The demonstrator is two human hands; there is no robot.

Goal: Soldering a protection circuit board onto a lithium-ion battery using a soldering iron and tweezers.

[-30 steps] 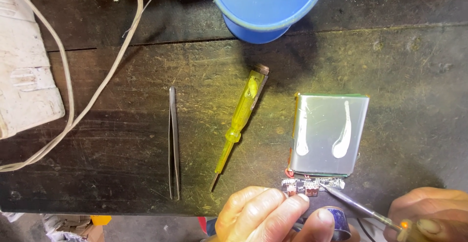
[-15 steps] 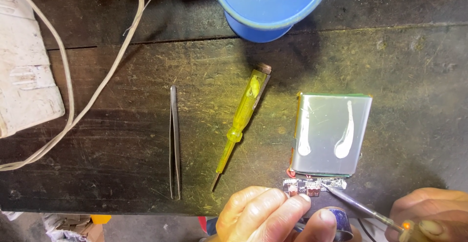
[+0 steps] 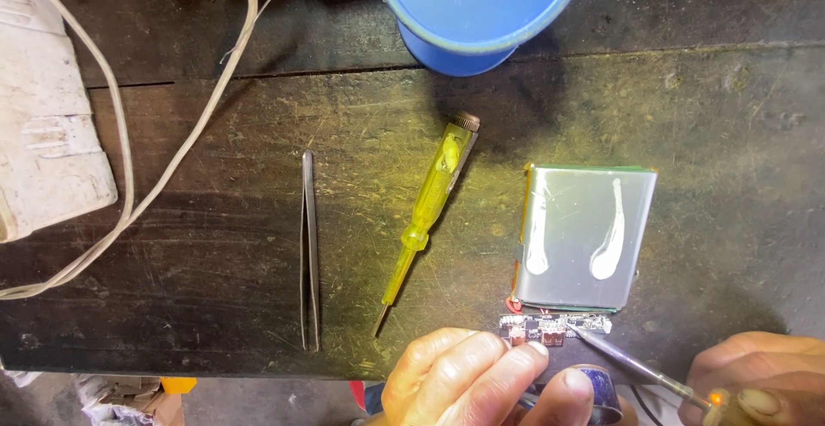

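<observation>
Two hands low at the bench edge: left hand (image 3: 468, 374) fingertips pressed together, pinning small board (image 3: 554, 330) just under silver cell (image 3: 584, 233). Right hand (image 3: 760, 374) pinching iron (image 3: 636, 362), tip touching board. Light, stiff, fragile; best held by edges.

bench (image 3: 215, 306): dark wood, showing up scratched, rough and matt
pouch cell (image 3: 584, 228): silvery foil, gleaming smooth
screwdriver (image 3: 427, 216): translucent yellow plastic, looking glossy, with a metal tip
tweezers (image 3: 308, 250): bare metal, shining dully
spool (image 3: 477, 5): blue plastic, looking smooth
soldering iron (image 3: 632, 362): metal tip, glinting
</observation>
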